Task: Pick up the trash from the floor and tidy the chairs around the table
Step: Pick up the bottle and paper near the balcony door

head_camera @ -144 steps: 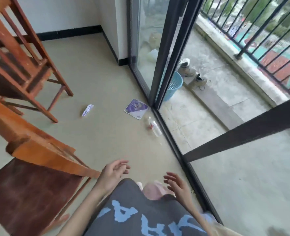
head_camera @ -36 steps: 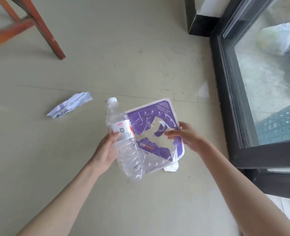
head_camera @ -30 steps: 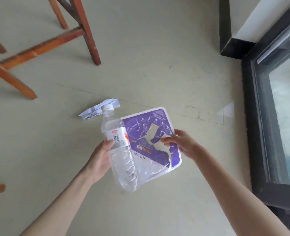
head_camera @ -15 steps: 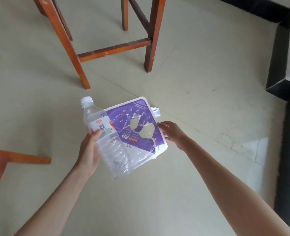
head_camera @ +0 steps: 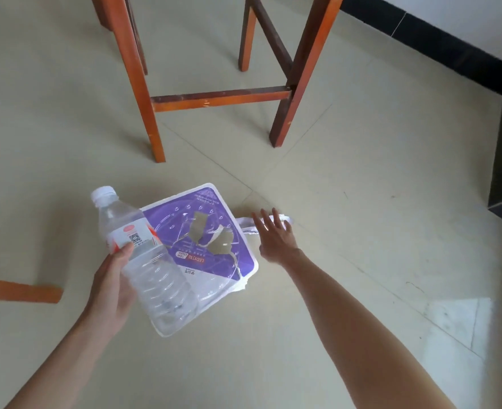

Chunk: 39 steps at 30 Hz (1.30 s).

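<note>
A crumpled white paper scrap (head_camera: 268, 224) lies on the beige tiled floor (head_camera: 361, 202), right hand (head_camera: 276, 239) above it, fingers spread. Left hand (head_camera: 112, 286) clamps a clear plastic bottle (head_camera: 146, 261) and torn purple-and-white packaging (head_camera: 211, 243) — near the wooden chair legs (head_camera: 220, 97).

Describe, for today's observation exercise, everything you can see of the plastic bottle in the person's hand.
The plastic bottle is clear, looks empty, and has ribbed, slightly crumpled lower walls. It has a white screw cap and a white-and-red label with a small printed code square. It is tilted, cap up and to the left, base down and to the right, above the floor. The left hand grips it around the middle, thumb on the label's lower edge. It lies across the purple package, held in that same hand, partly covering it.
</note>
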{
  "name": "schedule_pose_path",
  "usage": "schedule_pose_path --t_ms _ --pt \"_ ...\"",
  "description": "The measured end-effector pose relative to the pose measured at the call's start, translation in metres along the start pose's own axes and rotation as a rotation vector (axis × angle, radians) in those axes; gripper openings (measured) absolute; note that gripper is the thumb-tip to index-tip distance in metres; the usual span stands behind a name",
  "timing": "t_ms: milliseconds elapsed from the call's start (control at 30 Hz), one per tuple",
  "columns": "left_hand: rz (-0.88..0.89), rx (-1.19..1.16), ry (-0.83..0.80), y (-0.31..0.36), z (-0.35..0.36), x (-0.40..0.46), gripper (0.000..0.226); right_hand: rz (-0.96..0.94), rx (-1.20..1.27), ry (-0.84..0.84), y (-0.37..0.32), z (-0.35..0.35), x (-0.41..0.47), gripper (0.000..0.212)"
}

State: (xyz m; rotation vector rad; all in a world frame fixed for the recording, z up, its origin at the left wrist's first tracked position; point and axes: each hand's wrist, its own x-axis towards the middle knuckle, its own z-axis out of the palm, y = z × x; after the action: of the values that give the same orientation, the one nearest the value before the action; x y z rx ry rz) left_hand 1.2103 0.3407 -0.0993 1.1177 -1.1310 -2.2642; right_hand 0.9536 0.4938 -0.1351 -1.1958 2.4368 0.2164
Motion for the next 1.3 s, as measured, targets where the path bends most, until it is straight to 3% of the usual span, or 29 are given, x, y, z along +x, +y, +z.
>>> schedule_pose_path --t_ms 100,267,333,400,500,633,800,900,1067,1300 --pt "-0.039 -0.021 0.039 -0.009 -0.008 -0.007 0.037 0.014 -0.035 -0.029 -0.008 0.015 -0.001 0.072" --pt "-0.067 -0.026 0.039 -0.009 -0.01 -0.012 0.059 0.004 -0.037 0.262 -0.015 0.028 0.001 0.041" --pt "-0.059 -0.021 0.04 -0.006 -0.011 -0.012 0.063 0.044 -0.05 0.284 -0.017 0.026 -0.001 0.035" --pt "-0.055 -0.02 0.043 -0.003 -0.011 -0.013 0.063 0.087 0.094 0.23 -0.018 0.023 -0.004 0.028" --pt "-0.047 -0.007 0.068 0.002 -0.006 -0.02 0.086 0.229 0.336 0.214 -0.015 0.018 -0.01 0.022" --pt "-0.044 -0.016 0.129 0.028 0.017 -0.05 0.078 0.47 1.001 0.089 -0.017 -0.015 -0.039 0.013" --pt "-0.015 0.077 0.248 0.106 0.082 -0.127 0.047 0.581 1.331 -0.039 -0.034 -0.113 -0.128 0.008" --pt "0.017 0.239 0.304 0.171 0.128 -0.183 0.047 0.625 1.435 -0.016 -0.05 -0.195 -0.19 0.011" --pt "0.068 0.418 0.269 0.28 0.194 -0.284 0.047 0.531 1.495 -0.029 -0.082 -0.346 -0.29 0.02" --pt "0.137 0.465 0.222 0.41 0.244 -0.429 0.045 0.418 1.627 -0.109 -0.119 -0.516 -0.417 0.01"
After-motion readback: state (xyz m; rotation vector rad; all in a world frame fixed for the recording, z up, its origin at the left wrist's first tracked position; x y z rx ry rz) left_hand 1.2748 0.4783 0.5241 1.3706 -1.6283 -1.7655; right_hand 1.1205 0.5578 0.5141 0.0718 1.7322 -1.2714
